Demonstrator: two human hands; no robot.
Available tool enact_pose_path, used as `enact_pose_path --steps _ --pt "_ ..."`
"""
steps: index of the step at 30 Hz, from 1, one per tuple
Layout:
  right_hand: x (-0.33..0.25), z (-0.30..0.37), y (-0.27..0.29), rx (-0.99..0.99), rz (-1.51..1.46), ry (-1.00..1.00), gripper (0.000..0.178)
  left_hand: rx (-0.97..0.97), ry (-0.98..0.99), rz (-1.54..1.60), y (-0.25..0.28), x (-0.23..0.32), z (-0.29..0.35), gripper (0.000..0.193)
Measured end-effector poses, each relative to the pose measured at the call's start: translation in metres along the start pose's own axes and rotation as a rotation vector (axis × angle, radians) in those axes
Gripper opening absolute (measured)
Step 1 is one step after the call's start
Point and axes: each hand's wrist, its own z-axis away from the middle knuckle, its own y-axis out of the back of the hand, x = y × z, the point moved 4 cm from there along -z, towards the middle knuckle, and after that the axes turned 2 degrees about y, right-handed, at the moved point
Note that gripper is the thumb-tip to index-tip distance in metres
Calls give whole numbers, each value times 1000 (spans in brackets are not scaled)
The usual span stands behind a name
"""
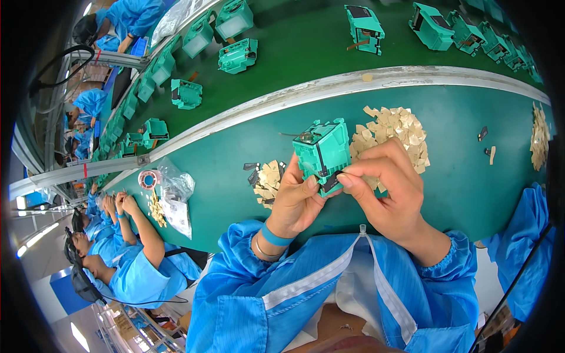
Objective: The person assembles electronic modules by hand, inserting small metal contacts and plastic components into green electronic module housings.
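Above the blue-sleeved forearms, the left hand [294, 200] grips a teal plastic housing [322, 150] from below while the right hand [391, 185] pinches a small black strip [331, 181] at its lower edge. At one o'clock lies a heap of tan adhesive pads [391, 132]; more housings [238, 56] ride the conveyor at twelve.

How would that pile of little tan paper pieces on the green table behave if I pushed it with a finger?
The tan pieces look thin, flat and loosely heaped, so they would probably slide apart and scatter rather than move as one. They seem very light, likely to flutter or stick to a fingertip. The smooth green table suggests little grip to hold them.
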Motion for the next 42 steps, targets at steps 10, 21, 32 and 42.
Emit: enact_pose_path --steps 10,21,32,42 --pt "0 -1 0 9 44 49 16 5 -4 49 -8 0 -1 58" --pt "-1 -2 1 -4 49 35 16 4 -4 58 -8 1 -1 60" --pt "-1 -4 3 -29 61 22 17 -9 15 -44 -5 0 -3 71" --pt "7 -6 7 118 -119 -345 29 64 -49 21 1 1 -4 61"
